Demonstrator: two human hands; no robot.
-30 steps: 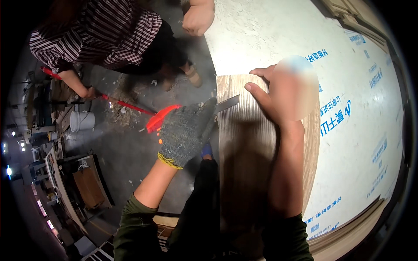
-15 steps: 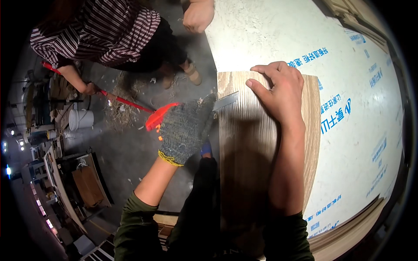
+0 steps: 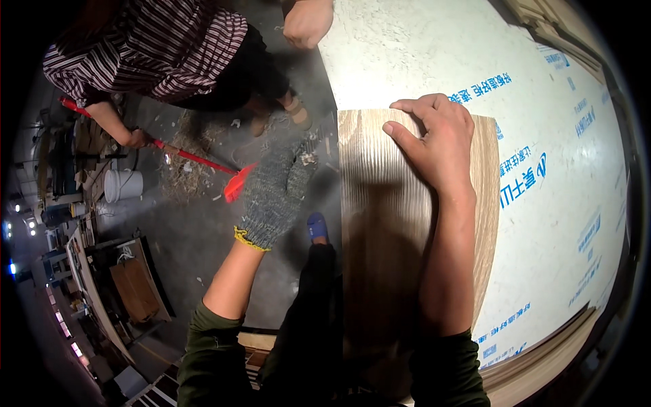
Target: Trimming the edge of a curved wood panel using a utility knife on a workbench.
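Ribbed wood-grain board [image 3: 374, 152] flat on white, blue-printed counter [image 3: 563, 163], along its left edge. Bare right grip [image 3: 442, 144] spread on board, near far end. Left grip [image 3: 281, 178] in grey knit glove [image 3: 268, 203], yellow cuff [image 3: 251, 240], off board's left side; can't tell if pinching anything.

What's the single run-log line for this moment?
left hand: gloved, left of wood-grain board | right hand: bare, resting on board | white sheet: beneath board | co-worker's hand: gripping red pole

Off the flat white board's [image 3: 407, 47] left edge, the grey-knit-gloved left hand [image 3: 277, 190] blurs at the fingertips; darkness hides the brown wood-grain panel's [image 3: 376, 159] near end.
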